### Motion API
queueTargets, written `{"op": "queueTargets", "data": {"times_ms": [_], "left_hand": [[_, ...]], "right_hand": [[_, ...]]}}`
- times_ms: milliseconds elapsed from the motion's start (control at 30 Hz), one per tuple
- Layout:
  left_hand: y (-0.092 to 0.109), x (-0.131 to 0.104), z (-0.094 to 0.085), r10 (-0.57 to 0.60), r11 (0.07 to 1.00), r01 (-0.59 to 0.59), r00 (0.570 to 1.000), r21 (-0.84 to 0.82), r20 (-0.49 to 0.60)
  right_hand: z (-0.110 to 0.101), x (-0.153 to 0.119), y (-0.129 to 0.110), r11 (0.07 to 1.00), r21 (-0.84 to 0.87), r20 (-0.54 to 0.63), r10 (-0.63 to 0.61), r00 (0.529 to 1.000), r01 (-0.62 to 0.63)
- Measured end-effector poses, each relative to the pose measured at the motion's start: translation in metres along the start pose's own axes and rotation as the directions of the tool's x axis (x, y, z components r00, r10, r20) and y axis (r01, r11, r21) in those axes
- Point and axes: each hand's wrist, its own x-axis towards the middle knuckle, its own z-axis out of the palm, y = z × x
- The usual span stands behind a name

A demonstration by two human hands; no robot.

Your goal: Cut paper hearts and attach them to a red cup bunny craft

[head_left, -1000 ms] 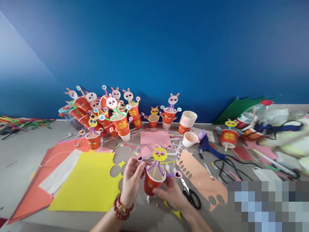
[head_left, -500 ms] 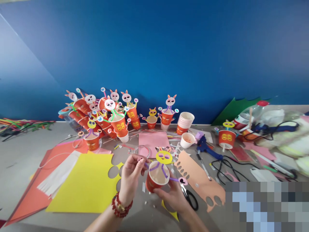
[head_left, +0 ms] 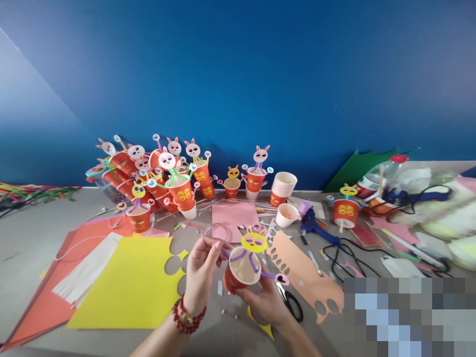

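cup (head_left: 243,270) at six o'clock in view, grasped in your right hand (head_left: 262,300)
your left hand (head_left: 203,265) pinches its purple arm (head_left: 225,253); from the cup, scissors (head_left: 286,296) lie at four o'clock.

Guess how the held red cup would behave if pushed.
The red cup looks thin-walled, so probably light and easily dented. Its yellow head sits high, so it might tip. The slim purple arms jut out and would likely bend.
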Motion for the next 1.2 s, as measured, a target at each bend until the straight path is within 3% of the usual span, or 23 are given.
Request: {"op": "queueTargets", "data": {"times_ms": [233, 533, 1200], "left_hand": [[-0.001, 0.001, 0.000, 0.029, 0.999, -0.030, 0.999, 0.029, 0.013], [-0.004, 0.001, -0.001, 0.069, 0.994, -0.069, 0.998, 0.084, 0.009], [-0.006, 0.006, -0.004, 0.070, 0.996, -0.070, 0.998, 0.051, 0.003]], "right_hand": [[-0.003, -0.004, 0.010, 0.998, -0.048, -0.002, 0.028, 1.000, -0.028], [-0.002, 0.001, -0.003, 0.999, -0.033, -0.013, -0.011, 1.000, 0.011], [-0.003, -0.001, 0.001, 1.000, 0.022, 0.025, -0.006, 1.000, 0.006]]}}
